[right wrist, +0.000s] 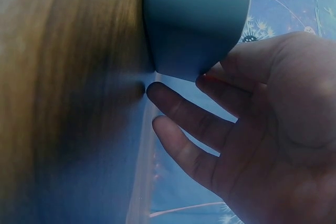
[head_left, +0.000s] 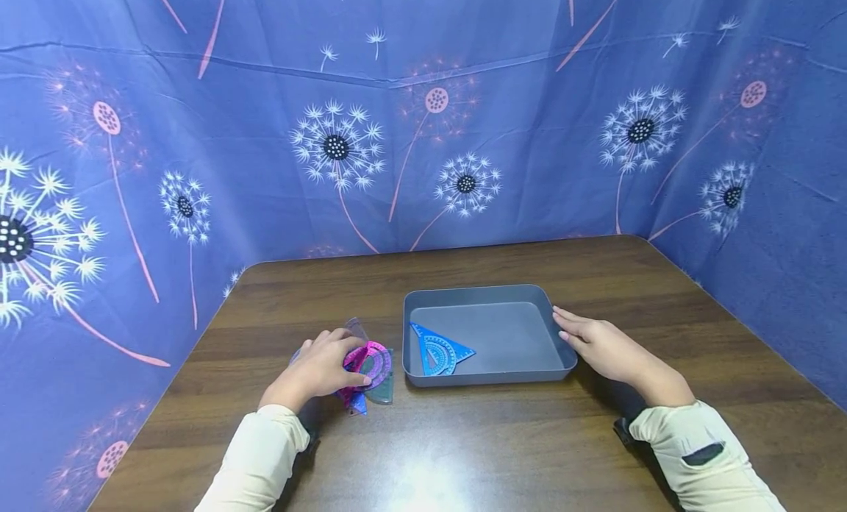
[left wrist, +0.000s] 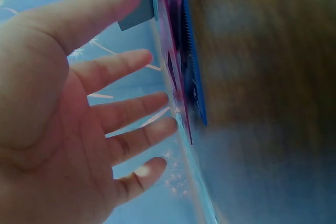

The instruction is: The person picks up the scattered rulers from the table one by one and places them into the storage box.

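Note:
On the table's left side, my left hand point(head_left: 320, 368) rests over a small pile of see-through drawing tools. A pink protractor point(head_left: 379, 363) lies on top, with a dark green piece point(head_left: 382, 389) and a blue corner point(head_left: 359, 403) showing beneath; the palm hides the rest. Seen from the left wrist, the fingers are spread beside the pile's pink edge point(left wrist: 170, 40). My right hand point(head_left: 609, 350) touches the right end of a grey tray point(head_left: 490, 378) with its fingertips. Inside that tray, at its left end, lie a blue set square point(head_left: 458, 349) and a light blue protractor point(head_left: 448, 357).
Both stand on a brown wooden table point(head_left: 317, 468). A blue cloth point(head_left: 265, 144) printed with dandelions hangs behind the table and along its sides. The tray's raised walls stand between the pile and the right hand.

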Motion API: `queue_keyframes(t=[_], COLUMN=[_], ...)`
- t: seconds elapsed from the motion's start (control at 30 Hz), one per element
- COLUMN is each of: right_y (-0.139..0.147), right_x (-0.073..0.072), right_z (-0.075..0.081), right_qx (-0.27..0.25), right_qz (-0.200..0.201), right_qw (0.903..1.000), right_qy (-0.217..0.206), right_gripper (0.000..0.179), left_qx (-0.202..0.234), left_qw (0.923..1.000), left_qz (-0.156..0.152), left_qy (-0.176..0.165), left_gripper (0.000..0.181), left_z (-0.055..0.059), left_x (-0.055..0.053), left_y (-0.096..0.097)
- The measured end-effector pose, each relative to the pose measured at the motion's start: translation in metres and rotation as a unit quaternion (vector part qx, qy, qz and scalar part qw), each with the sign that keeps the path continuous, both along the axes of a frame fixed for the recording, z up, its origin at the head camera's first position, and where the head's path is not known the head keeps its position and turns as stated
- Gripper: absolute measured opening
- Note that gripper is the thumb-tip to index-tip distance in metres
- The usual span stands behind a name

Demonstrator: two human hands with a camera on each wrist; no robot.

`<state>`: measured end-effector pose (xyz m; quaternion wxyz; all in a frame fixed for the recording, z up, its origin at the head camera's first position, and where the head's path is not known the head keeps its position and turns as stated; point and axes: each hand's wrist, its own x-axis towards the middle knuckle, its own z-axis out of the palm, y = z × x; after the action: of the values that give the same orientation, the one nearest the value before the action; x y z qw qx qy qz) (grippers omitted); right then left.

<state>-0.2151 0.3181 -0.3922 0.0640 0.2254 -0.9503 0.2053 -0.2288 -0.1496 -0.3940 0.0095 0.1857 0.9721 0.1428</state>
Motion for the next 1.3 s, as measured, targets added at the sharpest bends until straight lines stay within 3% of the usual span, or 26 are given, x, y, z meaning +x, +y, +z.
queue_keyframes(t=[0.23,0.73,1.1,1.3], right_y=[0.000,-0.001,-0.004,-0.004], right_x=[0.000,-0.001,-0.003,-0.004], right_z=[0.000,0.001,0.005,0.005], right_qx=[0.001,-0.004,-0.009,-0.008], right_qz=[-0.006,-0.009,-0.007,-0.011], right_qw=[0.9998,0.9998,0.9998,0.9997], right_qy=[-0.019,-0.016,-0.014,-0.018], right_gripper=[0.043,0.041,0.041,0.041], left_qx=[0.000,0.026,0.013,0.024], left_qw=[0.9998,0.9995,0.9995,0.9987], left_qz=[-0.003,-0.003,0.000,0.003], left_qy=[-0.022,-0.021,-0.030,-0.046], left_gripper=[0.059,0.037,0.049,0.046], left_z=[0.001,0.003,0.006,0.006], left_x=[0.000,-0.005,-0.007,-0.010], left_y=[-0.002,-0.006,-0.021,-0.024])
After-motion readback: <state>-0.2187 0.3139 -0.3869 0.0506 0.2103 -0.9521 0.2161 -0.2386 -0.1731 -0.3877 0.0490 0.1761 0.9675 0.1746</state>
